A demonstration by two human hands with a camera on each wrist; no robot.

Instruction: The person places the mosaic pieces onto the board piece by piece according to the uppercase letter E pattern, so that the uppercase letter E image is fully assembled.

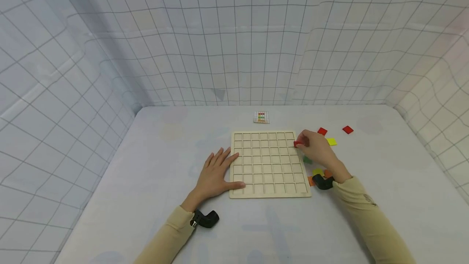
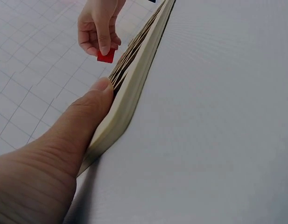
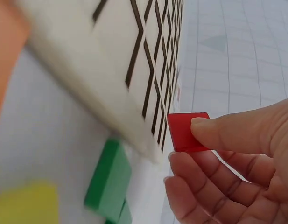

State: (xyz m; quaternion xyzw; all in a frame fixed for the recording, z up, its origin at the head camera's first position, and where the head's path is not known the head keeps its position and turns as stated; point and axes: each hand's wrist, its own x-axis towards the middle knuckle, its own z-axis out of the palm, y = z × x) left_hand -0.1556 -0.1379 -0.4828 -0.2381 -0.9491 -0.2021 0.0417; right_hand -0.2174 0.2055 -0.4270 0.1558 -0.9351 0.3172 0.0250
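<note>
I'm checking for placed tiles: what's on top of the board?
No tile shows on the board. The left hand rests on its left edge, and the right hand holds a red tile at its right edge. Whatever lies under the hands is covered.

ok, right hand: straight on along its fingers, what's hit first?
Probably the grid board, at its right rim near the far corner: in the head view the red tile pinched in the right hand overlaps that edge. Height is unclear, so it might pass over.
</note>
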